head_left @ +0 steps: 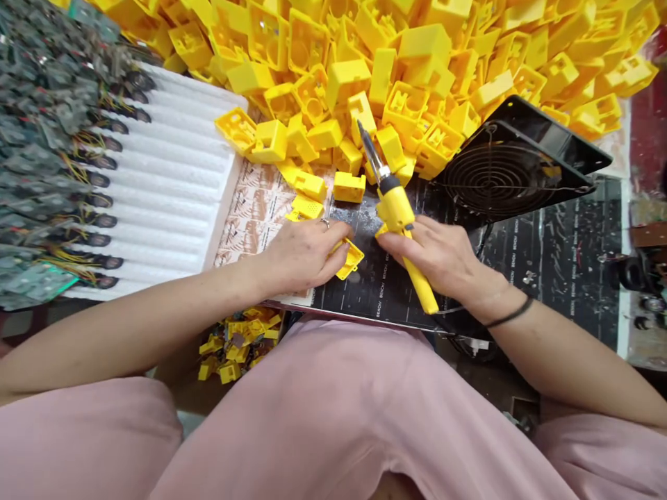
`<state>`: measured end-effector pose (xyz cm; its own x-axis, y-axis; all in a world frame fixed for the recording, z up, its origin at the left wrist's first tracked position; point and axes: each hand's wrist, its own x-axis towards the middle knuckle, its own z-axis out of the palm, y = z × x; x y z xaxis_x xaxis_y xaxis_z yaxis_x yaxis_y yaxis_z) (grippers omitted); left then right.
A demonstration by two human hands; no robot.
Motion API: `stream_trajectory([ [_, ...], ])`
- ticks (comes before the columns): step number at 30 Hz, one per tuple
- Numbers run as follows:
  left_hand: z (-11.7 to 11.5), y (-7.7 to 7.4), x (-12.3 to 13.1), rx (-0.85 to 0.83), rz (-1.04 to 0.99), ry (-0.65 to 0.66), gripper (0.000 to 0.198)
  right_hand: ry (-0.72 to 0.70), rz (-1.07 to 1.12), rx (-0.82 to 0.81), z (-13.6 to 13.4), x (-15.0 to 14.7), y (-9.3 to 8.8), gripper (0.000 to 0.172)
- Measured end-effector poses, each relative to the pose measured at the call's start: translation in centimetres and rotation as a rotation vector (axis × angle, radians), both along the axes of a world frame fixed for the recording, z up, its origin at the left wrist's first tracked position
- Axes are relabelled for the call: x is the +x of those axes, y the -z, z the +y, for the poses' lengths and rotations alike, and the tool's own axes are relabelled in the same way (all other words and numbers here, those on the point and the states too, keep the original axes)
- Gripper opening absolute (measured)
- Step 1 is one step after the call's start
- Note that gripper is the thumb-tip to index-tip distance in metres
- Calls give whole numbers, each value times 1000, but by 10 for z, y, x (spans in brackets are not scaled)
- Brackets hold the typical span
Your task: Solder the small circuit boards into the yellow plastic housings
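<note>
We pinch the yellow housing [350, 258] firmly in the left hand [305, 253]; the right hand [442, 260] grips the soldering iron [396, 208], tip far.

This is a small electronics assembly workshop: a great heap of identical yellow plastic housings [417, 62] buries the counter [563, 236], wired circuit boards [46, 139] lie in rows on a white foam tray [171, 180], and a soldering iron [396, 208] is in use in front of a black fan [511, 167]
</note>
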<state>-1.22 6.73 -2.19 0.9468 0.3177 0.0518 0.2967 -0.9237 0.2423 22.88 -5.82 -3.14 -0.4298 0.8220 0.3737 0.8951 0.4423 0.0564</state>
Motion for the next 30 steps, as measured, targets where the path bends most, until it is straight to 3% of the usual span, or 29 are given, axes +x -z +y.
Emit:
stream_trajectory([
  [4, -10, 3, 6, -51, -108, -30, 38, 56, 168, 26, -34, -21, -17, 11],
  [8, -3, -5, 1, -158, -305, -68, 34, 16, 388, -90, -42, -17, -18, 35],
  [10, 6, -9, -11, -140, -251, -166, 32, -50, 392, -150, -40, -10, -13, 36],
  [14, 11, -4, -38, 72, 76, -268, 36, -154, 368, -202, -35, -7, -2, 31],
  [16, 4, 1, -44, 183, 98, -240, 40, -170, 360, -188, -35, -9, 0, 33],
  [18, -4, 2, -43, 246, -19, -148, 39, -124, 314, -118, -38, -12, -1, 33],
  [20, -9, 0, -38, 226, -144, 11, 43, 1, 223, -10, -45, -14, -4, 30],
  [22, -13, -3, -29, 142, -135, 134, 54, 119, 138, 55, -56, -15, -8, 31],
  [24, -18, -6, -18, 79, -45, 107, 56, 163, 117, 45, -66, -16, -11, 36],
  [27, -33, -9, -4, 120, 40, -4, 56, 153, 210, -19, -75, -15, -12, 45],
  [30, -46, -12, 0, 157, 11, 49, 70, 136, 284, -76, -72, -11, -9, 51],
])
